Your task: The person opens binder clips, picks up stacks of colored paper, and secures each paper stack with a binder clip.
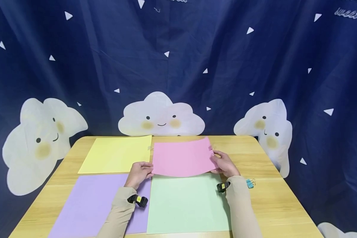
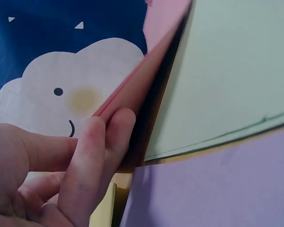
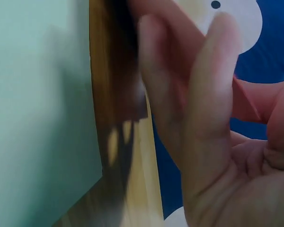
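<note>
- Pink sheet (image 1: 181, 158): one, raised off the table (image 1: 273, 205) beyond the green sheet (image 1: 187, 205), to the right of the yellow; lower edge bowed.
- Left hand (image 1: 139, 172): pinching the pink sheet at its near left corner.
- Right hand (image 1: 225, 164): gripping its right edge near the lower corner, thumb on the upper face.
- Yellow sheet (image 1: 116, 155): lying at far left. Purple sheet (image 1: 89, 205): lying at near left. Green sheet: lying at near right.
- Clip wires (image 1: 150, 148): beside the yellow sheet's right edge; more by the pink's right edge; attachment cannot be told.
- Blue clip (image 1: 249, 183): loose on the table, right of the green sheet.
- Progress, as judged: three sheets down; pink not yet laid, blue clip unused.
</note>
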`<state>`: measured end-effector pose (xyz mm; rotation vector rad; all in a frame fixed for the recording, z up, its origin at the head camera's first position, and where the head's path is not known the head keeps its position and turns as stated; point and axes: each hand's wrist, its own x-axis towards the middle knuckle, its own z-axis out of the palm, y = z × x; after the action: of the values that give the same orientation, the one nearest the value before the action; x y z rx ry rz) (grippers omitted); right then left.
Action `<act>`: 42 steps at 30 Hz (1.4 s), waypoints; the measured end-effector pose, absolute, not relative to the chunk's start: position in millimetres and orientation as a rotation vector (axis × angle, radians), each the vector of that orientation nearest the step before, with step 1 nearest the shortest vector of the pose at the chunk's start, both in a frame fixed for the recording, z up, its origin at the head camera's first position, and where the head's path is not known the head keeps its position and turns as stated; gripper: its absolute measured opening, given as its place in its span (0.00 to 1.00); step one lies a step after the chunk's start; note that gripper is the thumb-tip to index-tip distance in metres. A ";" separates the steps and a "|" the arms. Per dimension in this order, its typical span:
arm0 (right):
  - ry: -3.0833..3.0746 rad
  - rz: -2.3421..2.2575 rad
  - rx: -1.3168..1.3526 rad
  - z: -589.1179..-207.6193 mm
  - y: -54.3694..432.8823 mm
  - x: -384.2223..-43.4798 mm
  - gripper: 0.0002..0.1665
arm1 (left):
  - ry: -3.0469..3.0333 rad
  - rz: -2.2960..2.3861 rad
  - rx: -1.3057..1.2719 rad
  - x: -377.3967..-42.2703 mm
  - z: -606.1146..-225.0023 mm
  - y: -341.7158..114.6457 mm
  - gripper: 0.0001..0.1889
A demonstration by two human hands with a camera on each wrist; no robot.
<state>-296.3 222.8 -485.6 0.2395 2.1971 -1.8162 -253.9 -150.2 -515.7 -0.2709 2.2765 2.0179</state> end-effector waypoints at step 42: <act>2.234 -1.876 0.283 -493.4 222.7 -303.7 0.29 | 2.328 1.895 -0.137 -257.0 -508.1 -141.4 0.26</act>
<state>-303.7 222.7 -493.4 0.2832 2.2345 -1.8759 -257.0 -141.4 -508.1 -0.1372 2.3284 1.8946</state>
